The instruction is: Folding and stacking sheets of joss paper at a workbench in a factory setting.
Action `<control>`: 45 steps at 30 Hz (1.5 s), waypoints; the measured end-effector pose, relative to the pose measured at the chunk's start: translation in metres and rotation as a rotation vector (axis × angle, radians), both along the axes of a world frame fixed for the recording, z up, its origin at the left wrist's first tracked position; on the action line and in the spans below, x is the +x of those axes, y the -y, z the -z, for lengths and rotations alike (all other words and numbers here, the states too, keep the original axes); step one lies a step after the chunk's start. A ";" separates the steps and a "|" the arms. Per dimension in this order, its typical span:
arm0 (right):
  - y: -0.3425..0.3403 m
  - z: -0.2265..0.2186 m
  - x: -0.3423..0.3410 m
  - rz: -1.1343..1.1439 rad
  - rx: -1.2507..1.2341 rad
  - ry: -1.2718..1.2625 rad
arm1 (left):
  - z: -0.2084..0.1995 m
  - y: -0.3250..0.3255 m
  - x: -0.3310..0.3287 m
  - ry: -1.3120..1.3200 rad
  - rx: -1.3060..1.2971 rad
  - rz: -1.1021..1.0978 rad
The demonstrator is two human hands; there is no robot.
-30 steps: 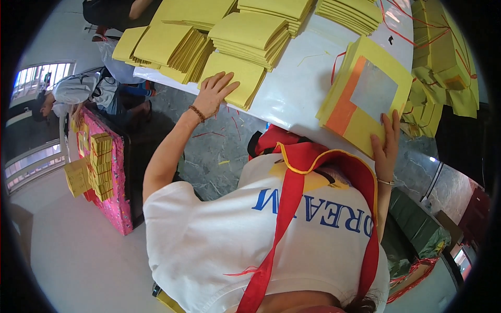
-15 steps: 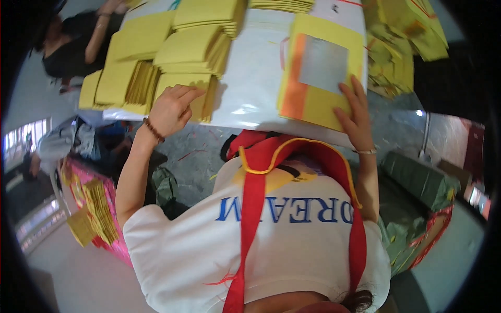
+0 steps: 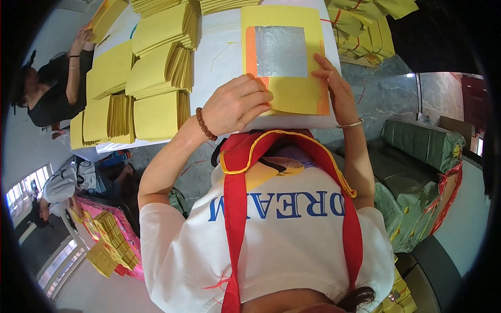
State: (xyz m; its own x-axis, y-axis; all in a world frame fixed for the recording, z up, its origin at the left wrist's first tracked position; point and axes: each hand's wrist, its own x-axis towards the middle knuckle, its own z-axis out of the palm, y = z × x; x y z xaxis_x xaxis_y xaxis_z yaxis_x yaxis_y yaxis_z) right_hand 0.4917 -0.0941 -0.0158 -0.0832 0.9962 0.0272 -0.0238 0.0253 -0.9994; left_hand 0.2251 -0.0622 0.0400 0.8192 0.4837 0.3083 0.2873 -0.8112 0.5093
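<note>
Yellow joss paper [image 3: 292, 94] with orange side strips and a silver square [image 3: 282, 51] lies in front of me at the table's near edge. My left hand [image 3: 237, 103] has its fingers curled and pressed together on the paper's lower left edge; the fingertips are partly hidden. At the opposite edge is my right hand [image 3: 338, 88], its fingers stretched out and apart, touching the paper's right side. Folded yellow paper piles [image 3: 156, 70] stand in rows to the left of my left hand.
The white-covered table [image 3: 214, 57] holds all the piles. Beyond its right side lie tied yellow bundles [image 3: 365, 39]. Green wrapped bales [image 3: 417, 146] stand at right. A co-worker [image 3: 57, 86] handles yellow paper at far left. More yellow bundles [image 3: 112, 235] rest on pink wrapping below.
My left hand has moved right, from the folded piles to the paper's left edge. The right hand stays at the right edge. The whole view has shifted.
</note>
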 end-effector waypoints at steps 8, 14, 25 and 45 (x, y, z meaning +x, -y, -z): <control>-0.002 -0.001 -0.002 0.023 0.061 0.089 | 0.007 -0.013 0.000 0.087 -0.123 -0.069; -0.002 0.003 -0.003 0.034 0.057 0.063 | 0.004 -0.018 -0.002 0.037 -0.328 -0.138; -0.003 0.004 -0.002 0.028 0.069 0.072 | 0.000 -0.025 -0.002 -0.006 -0.657 -0.277; -0.004 0.016 -0.001 0.035 0.139 0.147 | 0.019 -0.036 -0.005 0.215 -0.940 -0.297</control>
